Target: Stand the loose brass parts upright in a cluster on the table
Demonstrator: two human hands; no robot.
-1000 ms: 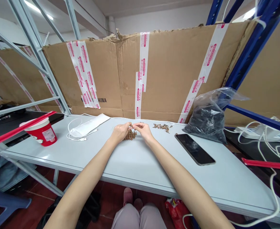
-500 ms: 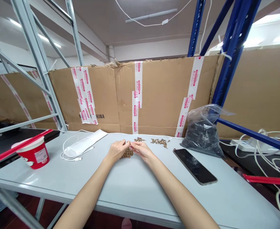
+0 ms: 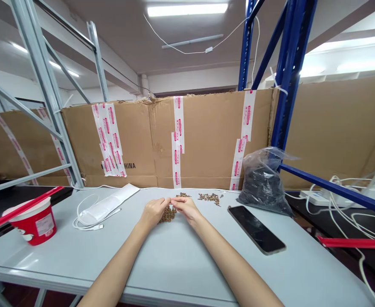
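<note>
My left hand (image 3: 154, 212) and my right hand (image 3: 187, 209) meet at their fingertips over the middle of the grey table (image 3: 174, 260). Both are closed in a pinch, and whatever lies between the fingers is too small to make out. Just below the fingertips is a pile of small brass-coloured metal pieces (image 3: 168, 215), partly covered by my left hand. Behind my right hand lies a little cluster of similar pieces (image 3: 183, 195). A further scattered group of brass-coloured pieces (image 3: 210, 198) sits to its right.
To the right are a black phone (image 3: 257, 230) and a clear plastic bag of dark items (image 3: 264, 185). On the left stand a red and white tub (image 3: 35, 224) and a white packet with a cable (image 3: 109, 204). A cardboard wall (image 3: 213, 136) closes off the back.
The camera view has tilted upward, so the table sits lower in the frame. My hands stay pinched together above the pile, with their fingers slightly shifted.
</note>
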